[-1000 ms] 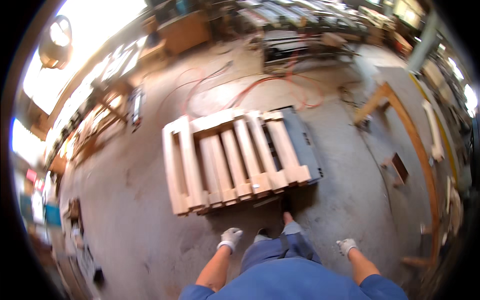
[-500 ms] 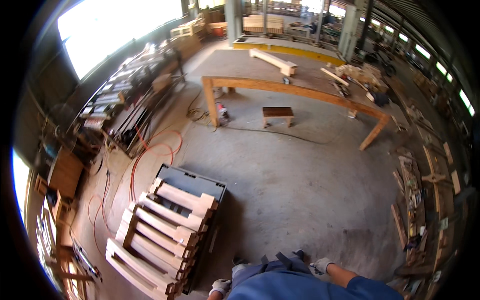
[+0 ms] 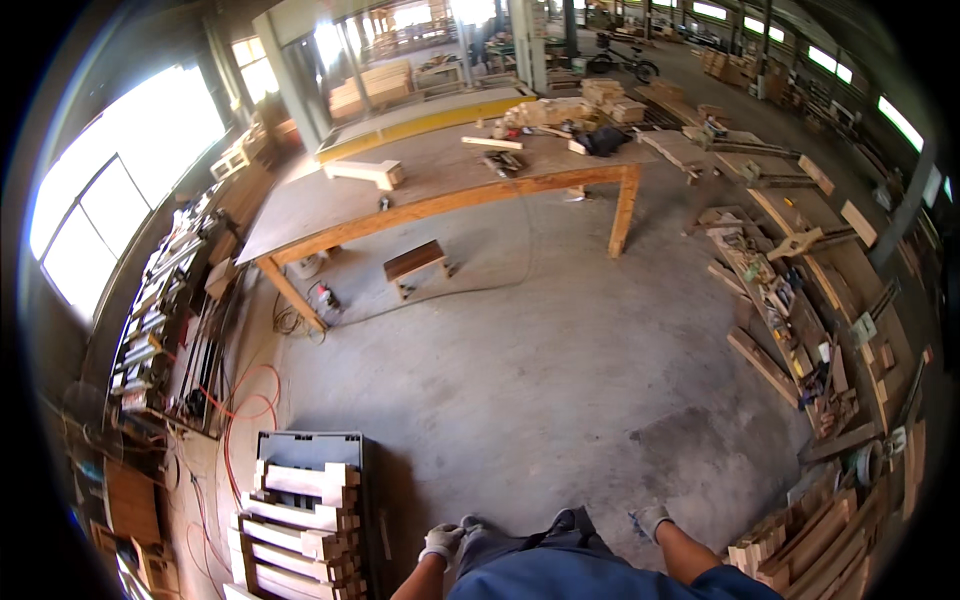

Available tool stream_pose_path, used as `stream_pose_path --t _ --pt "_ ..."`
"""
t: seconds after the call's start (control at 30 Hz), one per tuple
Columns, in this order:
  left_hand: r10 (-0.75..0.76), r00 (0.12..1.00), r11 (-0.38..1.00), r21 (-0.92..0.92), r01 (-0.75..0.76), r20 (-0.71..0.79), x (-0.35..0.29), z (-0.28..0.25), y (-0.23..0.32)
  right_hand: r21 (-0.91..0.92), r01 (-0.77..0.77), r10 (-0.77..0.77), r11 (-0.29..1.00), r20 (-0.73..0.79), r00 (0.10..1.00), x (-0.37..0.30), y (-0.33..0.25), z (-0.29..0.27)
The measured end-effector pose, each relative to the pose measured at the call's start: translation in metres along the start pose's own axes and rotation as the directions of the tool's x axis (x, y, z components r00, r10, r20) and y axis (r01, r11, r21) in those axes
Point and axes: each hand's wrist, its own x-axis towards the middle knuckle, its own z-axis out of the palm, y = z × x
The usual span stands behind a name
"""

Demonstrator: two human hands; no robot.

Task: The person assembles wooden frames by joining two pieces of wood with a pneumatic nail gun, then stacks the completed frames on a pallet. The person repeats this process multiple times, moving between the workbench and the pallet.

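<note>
Two gloved hands show at the lower edge of the head view, both empty. We note the left hand (image 3: 441, 544) hanging beside the left thigh, fingers loosely curled, its grip closing on nothing. The right hand (image 3: 652, 520) hangs beside the right thigh, fingers likewise relaxed and slightly apart; nothing held, nothing touched.

Nearest the left hand lies a stack of pale wooden frames (image 3: 298, 530), resting on a grey plastic case (image 3: 305, 447) on the concrete floor (image 3: 520, 400), at the lower left. We judge the frames as set down and squared up, slats roughly parallel; neither hand is in contact with them.

As for progress: we read this as a pause between handlings, with the stack already laid and no new piece picked up.

A long wooden surface (image 3: 420, 190) stands well apart across the floor, carrying offcuts and small tools; a low stool (image 3: 415, 262) sits under its near edge. Loose timber (image 3: 790, 330) lines the right wall; red cable (image 3: 245, 405) loops at left.
</note>
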Motion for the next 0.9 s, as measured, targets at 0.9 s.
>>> stream_pose_path --t 0.9 --pt "0.042 0.919 0.886 0.410 -0.216 0.393 0.231 0.114 0.296 0.509 0.023 0.029 0.860 -0.094 0.995 0.088 -0.162 -0.142"
